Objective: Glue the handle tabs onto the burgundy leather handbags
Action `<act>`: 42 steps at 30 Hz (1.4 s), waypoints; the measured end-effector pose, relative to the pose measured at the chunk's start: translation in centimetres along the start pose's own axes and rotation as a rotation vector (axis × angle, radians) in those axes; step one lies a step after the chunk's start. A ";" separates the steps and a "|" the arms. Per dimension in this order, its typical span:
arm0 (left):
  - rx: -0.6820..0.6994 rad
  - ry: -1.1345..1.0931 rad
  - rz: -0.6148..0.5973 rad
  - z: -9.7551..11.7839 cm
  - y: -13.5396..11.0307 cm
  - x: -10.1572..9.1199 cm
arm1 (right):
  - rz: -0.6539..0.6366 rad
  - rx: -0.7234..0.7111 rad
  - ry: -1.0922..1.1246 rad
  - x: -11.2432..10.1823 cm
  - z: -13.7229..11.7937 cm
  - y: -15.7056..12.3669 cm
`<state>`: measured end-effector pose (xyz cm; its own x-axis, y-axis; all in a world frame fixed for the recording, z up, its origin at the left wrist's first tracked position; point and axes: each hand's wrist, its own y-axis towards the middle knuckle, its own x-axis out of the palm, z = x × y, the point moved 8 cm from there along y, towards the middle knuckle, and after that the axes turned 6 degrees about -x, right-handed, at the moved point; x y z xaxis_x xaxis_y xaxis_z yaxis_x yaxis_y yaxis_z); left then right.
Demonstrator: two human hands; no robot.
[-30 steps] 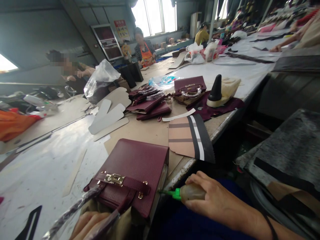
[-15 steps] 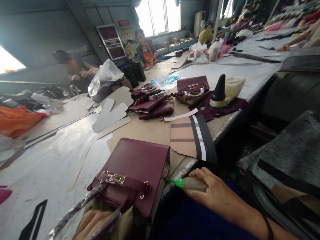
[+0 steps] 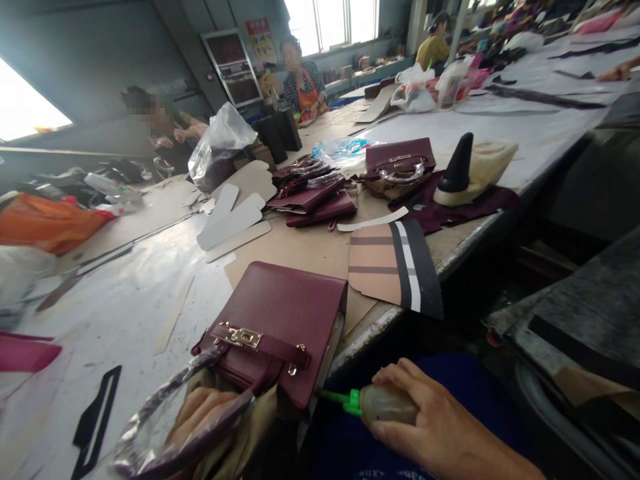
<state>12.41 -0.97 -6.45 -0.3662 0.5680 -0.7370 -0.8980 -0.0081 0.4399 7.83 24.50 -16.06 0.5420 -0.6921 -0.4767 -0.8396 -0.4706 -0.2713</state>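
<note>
A burgundy handbag (image 3: 283,313) with a gold clasp lies flat at the table's near edge, its plastic-wrapped handle (image 3: 170,433) looping toward me. My left hand (image 3: 200,413) is under the handle at the bag's near end, fingers curled, resting on tan cloth. My right hand (image 3: 430,427) is wrapped round a small squeeze bottle (image 3: 387,405) with a green nozzle. The nozzle points at the bag's right side edge, close to it.
A striped tan, black and white panel (image 3: 395,267) overhangs the table edge (image 3: 370,333). Farther back lie stacked burgundy pieces (image 3: 313,193), a second handbag (image 3: 397,160) and a black cone (image 3: 457,167). Other people work at the far end. A dark mat (image 3: 590,300) is at right.
The view has tilted, so the handle and my left hand show more. My right hand with the bottle has dropped slightly, its nozzle still by the bag's side.
</note>
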 end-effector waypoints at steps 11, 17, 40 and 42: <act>0.181 -0.043 -0.062 2.9 0.9 -0.1 | 0.037 -0.027 -0.058 -0.3 0.5 0.4; 0.243 -0.024 -0.063 3.0 1.0 -0.1 | 0.047 -0.022 -0.093 -0.8 0.3 0.2; 0.181 -0.041 -0.068 1.4 0.0 0.3 | -0.136 -0.071 -0.062 2.7 -2.1 -1.4; 0.180 -0.038 -0.070 1.4 -0.1 0.3 | -0.132 -0.077 -0.067 2.5 -2.2 -1.4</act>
<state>12.76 0.34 -5.97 -0.2922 0.5929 -0.7504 -0.8616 0.1772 0.4756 10.42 22.24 -15.05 0.6418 -0.5846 -0.4964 -0.7544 -0.5975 -0.2718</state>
